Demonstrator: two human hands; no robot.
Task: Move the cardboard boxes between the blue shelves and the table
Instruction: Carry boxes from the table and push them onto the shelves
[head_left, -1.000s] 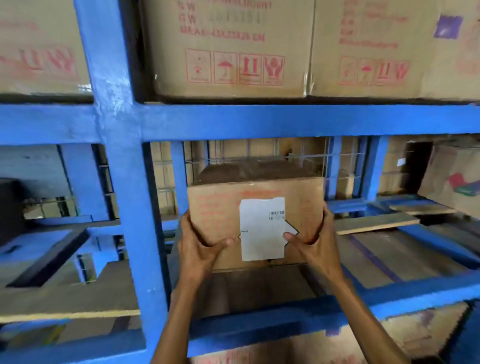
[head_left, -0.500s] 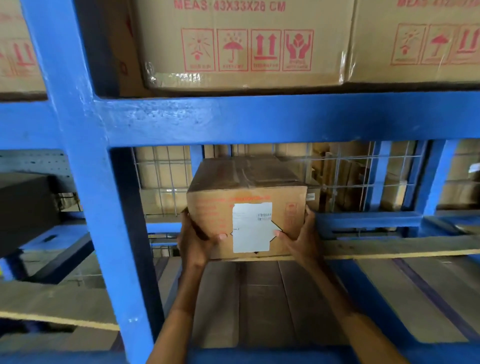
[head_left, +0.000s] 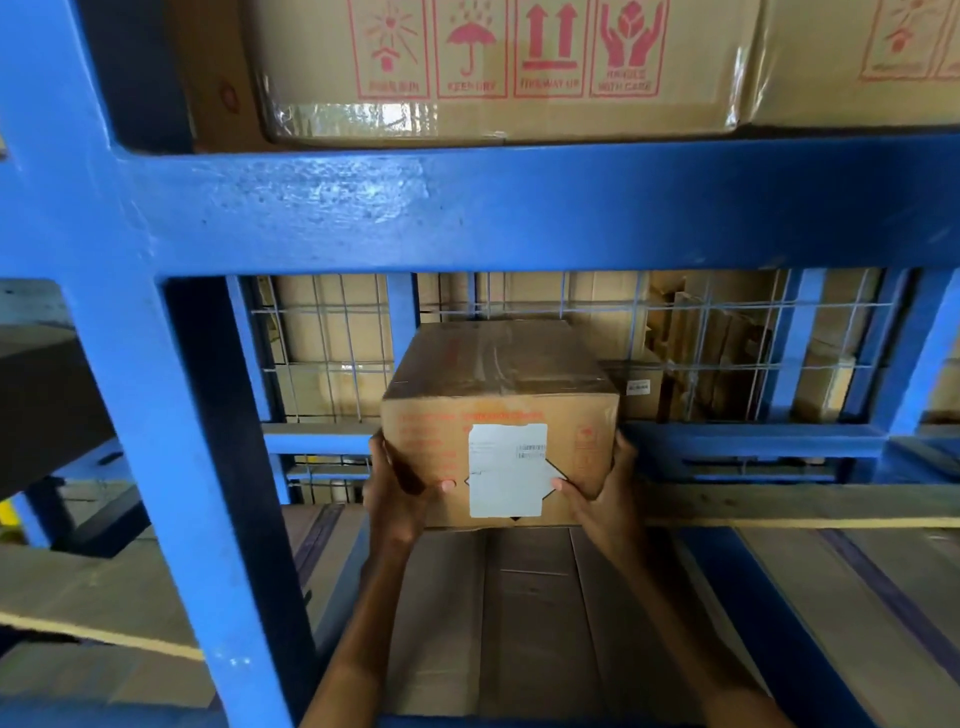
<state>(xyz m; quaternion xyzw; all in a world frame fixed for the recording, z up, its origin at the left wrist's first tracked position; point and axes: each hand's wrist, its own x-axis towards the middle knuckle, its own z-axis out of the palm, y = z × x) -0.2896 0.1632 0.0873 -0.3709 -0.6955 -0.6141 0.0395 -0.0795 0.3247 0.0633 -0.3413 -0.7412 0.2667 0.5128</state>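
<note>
The left hand (head_left: 397, 488) and right hand (head_left: 605, 493) each held tight to a side of the box (head_left: 498, 384), near the shelf's (head_left: 540, 613) back edge. I think the box should stay level and steady.

The blue painted steel shelf rack (head_left: 519, 208) shows two levels. Upper level: a large cardboard carton (head_left: 493, 119) with red handling symbols stands on the deck, with a second carton (head_left: 857, 98) just beside it at right. Lower level: flattened brown cardboard sheets (head_left: 535, 613) cover the deck, and a pale wooden plank (head_left: 779, 506) lies across at right. A small brown cardboard box (head_left: 498, 374) with a white label meets the sheets along its bottom front edge.
</note>
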